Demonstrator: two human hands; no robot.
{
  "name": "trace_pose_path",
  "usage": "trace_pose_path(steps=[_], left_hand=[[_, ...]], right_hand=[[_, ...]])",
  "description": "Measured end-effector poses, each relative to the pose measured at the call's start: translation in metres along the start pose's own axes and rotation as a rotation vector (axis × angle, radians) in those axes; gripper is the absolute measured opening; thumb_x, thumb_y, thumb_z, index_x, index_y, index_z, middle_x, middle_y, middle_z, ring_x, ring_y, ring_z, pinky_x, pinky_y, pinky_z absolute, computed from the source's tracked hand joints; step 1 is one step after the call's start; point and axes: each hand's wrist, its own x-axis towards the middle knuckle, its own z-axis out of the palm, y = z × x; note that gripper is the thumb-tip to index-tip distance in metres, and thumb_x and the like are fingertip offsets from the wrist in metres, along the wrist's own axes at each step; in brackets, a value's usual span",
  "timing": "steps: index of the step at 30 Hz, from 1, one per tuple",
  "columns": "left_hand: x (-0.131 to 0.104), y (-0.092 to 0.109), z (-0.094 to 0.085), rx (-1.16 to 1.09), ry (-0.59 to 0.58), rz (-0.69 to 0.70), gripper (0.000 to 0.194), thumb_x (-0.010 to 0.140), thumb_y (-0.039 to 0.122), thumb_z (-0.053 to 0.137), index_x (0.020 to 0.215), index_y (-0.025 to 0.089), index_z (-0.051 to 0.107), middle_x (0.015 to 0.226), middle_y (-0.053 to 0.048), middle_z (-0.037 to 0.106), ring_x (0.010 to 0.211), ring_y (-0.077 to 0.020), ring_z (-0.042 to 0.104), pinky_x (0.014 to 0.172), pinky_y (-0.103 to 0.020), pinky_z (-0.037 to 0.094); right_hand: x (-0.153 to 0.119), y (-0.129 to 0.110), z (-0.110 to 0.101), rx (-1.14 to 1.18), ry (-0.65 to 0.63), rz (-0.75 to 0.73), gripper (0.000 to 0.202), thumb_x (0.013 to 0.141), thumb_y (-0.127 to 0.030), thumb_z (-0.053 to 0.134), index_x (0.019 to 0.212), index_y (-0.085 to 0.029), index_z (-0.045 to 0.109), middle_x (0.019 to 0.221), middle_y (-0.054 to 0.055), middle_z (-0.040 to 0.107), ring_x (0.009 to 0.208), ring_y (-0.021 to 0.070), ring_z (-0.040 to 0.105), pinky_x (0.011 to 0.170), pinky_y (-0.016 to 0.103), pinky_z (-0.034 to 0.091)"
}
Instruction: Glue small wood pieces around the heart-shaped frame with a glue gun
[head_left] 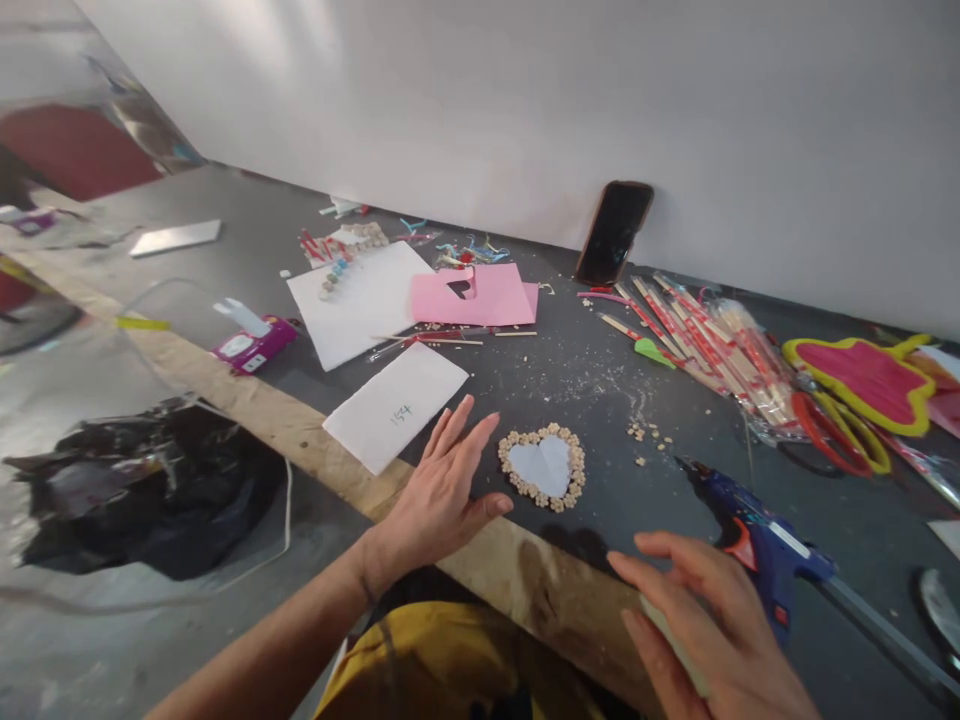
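A white paper heart (541, 466) lies on the dark table, bordered by small tan bead-like pieces (576, 478). My left hand (448, 490) is just left of it, palm down with fingers spread, holding nothing. At the lower right my right hand (697, 620) hovers near the table's front edge, fingers apart and nothing visible between them. A blue glue gun (772, 545) with an orange trigger lies right beside that hand. A folded white paper (397, 405) with handwriting is beyond my left fingertips. Several loose tan bits (651, 434) are scattered right of the heart.
A phone (615, 232) leans on the wall. Pink paper (487, 296) with a cutout overlaps a white sheet (352, 300). Wrapped sticks (694, 335), scissors (836, 430) and a pink-yellow shape (862, 380) are at right. A purple box (255, 345) sits left; a black bag (150, 490) is below.
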Motion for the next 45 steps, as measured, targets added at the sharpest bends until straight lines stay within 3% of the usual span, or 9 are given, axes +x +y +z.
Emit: trace_pose_path(steps=[1, 4, 7, 11, 21, 34, 45], left_hand=[[0.0, -0.001, 0.002, 0.006, 0.026, 0.002, 0.078, 0.092, 0.063, 0.035, 0.149, 0.016, 0.01, 0.148, -0.017, 0.038, 0.148, -0.0307, 0.0, 0.117, -0.056, 0.013], [0.0, -0.002, 0.004, -0.004, 0.049, 0.003, 0.078, 0.092, 0.063, 0.036, 0.149, 0.016, 0.01, 0.147, -0.017, 0.04, 0.147, -0.0321, 0.003, 0.116, -0.057, 0.017], [0.001, -0.003, 0.004, -0.037, 0.057, 0.011, 0.08, 0.091, 0.064, 0.036, 0.149, 0.015, 0.01, 0.145, -0.017, 0.043, 0.147, -0.0326, 0.005, 0.116, -0.056, 0.019], [0.001, -0.004, 0.003, -0.068, 0.073, 0.023, 0.08, 0.09, 0.064, 0.038, 0.148, 0.014, 0.014, 0.145, -0.018, 0.043, 0.147, -0.0327, 0.006, 0.116, -0.054, 0.019], [0.001, -0.006, 0.001, -0.14, 0.059, 0.017, 0.077, 0.091, 0.062, 0.039, 0.145, 0.011, 0.019, 0.14, -0.018, 0.048, 0.147, -0.0313, 0.007, 0.118, -0.053, 0.016], [0.004, -0.003, -0.004, -0.209, 0.035, -0.001, 0.07, 0.094, 0.059, 0.037, 0.144, 0.013, 0.02, 0.121, -0.014, 0.062, 0.147, -0.0291, 0.007, 0.117, -0.055, 0.018], [0.004, -0.004, -0.004, -0.186, 0.008, 0.007, 0.072, 0.092, 0.06, 0.041, 0.143, 0.012, 0.022, 0.127, -0.015, 0.059, 0.147, -0.0299, 0.009, 0.118, -0.054, 0.016]], right_hand=[[0.014, 0.003, -0.004, -0.034, -0.044, -0.121, 0.024, 0.085, -0.029, 0.056, 0.105, -0.031, 0.069, 0.106, 0.005, 0.063, 0.092, 0.02, 0.063, 0.072, 0.029, 0.055], [0.058, 0.014, 0.0, -0.117, -0.112, -0.204, 0.022, 0.088, -0.024, 0.054, 0.106, -0.025, 0.067, 0.109, 0.009, 0.059, 0.103, 0.0247, 0.054, 0.084, 0.039, 0.051], [0.094, 0.023, 0.023, -0.141, -0.181, -0.276, 0.02, 0.087, -0.019, 0.056, 0.103, -0.021, 0.068, 0.111, 0.011, 0.058, 0.105, 0.0261, 0.049, 0.089, 0.044, 0.049], [0.119, 0.029, 0.052, -0.135, -0.286, -0.28, 0.019, 0.086, -0.019, 0.059, 0.102, -0.018, 0.069, 0.114, 0.013, 0.057, 0.109, 0.0281, 0.046, 0.094, 0.047, 0.046], [0.132, 0.033, 0.067, -0.128, -0.415, -0.258, 0.017, 0.087, -0.023, 0.059, 0.101, -0.018, 0.068, 0.119, 0.014, 0.055, 0.113, 0.0293, 0.042, 0.096, 0.05, 0.044], [0.133, 0.033, 0.072, -0.11, -0.441, -0.242, 0.012, 0.087, -0.019, 0.058, 0.095, -0.019, 0.067, 0.12, 0.012, 0.054, 0.114, 0.0283, 0.041, 0.097, 0.049, 0.043], [0.131, 0.032, 0.07, -0.101, -0.456, -0.24, 0.013, 0.087, -0.019, 0.057, 0.096, -0.019, 0.066, 0.122, 0.012, 0.053, 0.116, 0.0281, 0.041, 0.098, 0.049, 0.042]])
